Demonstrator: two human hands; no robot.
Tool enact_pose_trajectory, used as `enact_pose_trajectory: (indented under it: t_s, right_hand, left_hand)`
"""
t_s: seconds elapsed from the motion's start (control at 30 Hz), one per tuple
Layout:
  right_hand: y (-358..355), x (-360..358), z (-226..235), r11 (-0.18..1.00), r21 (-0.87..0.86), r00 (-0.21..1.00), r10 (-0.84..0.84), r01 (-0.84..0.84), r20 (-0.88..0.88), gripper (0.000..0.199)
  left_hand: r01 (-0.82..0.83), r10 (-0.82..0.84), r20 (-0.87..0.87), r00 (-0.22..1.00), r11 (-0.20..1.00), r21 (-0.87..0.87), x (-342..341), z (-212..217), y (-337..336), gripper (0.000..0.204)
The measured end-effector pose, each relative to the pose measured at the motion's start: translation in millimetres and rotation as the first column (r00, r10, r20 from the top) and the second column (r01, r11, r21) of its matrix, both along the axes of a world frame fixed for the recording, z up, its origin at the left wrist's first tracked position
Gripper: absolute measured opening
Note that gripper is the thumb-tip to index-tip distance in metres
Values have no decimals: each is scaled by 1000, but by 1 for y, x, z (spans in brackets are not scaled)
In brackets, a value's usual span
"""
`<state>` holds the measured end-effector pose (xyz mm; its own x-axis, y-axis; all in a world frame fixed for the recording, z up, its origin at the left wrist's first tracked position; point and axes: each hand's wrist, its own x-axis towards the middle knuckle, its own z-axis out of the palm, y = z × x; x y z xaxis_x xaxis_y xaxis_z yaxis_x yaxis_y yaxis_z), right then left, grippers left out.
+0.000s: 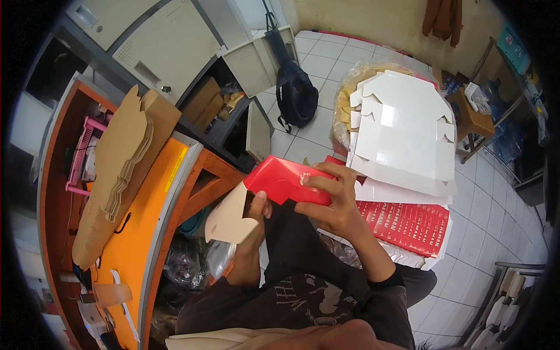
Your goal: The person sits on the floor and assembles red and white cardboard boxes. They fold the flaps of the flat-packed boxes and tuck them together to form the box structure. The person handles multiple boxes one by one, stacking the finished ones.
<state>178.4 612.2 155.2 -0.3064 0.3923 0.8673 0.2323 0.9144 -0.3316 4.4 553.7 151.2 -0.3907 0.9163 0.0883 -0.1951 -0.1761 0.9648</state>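
A glossy red paper carton (280, 178), partly folded into shape, is held up in front of my body. My right hand (335, 192) grips its right end, fingers over the top and thumb below. At its lower left edge my left hand (256, 216) is closed, with the thumb against the card. A cream-coloured card piece (228, 220) with a notched edge sticks out beside my left hand. Whether it is the carton's inner side or a separate sheet, I cannot tell. Part of the left fingers is hidden behind the card.
To the right lie flat white die-cut carton sheets (402, 128) over a stack of red printed sheets (405, 227). An orange table (140, 233) on the left bears brown cardboard blanks (125, 151) and a plastic cup (113, 294). Beyond are an open metal cabinet (219, 111) and a dark backpack (296, 93).
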Motion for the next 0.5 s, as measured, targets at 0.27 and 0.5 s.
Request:
enact_pose_trajectory:
  t_s: [0.27, 0.5]
  right_hand:
    - [-6, -16, 4, 997, 9, 991, -81, 83, -108, 21]
    - [-16, -30, -4, 992, -18, 991, -124, 124, -46, 25]
  left_hand:
    - [-8, 7, 285, 959, 1000, 4, 28, 9, 7, 15]
    - [64, -89, 420, 903, 995, 75, 24, 2, 2, 15]
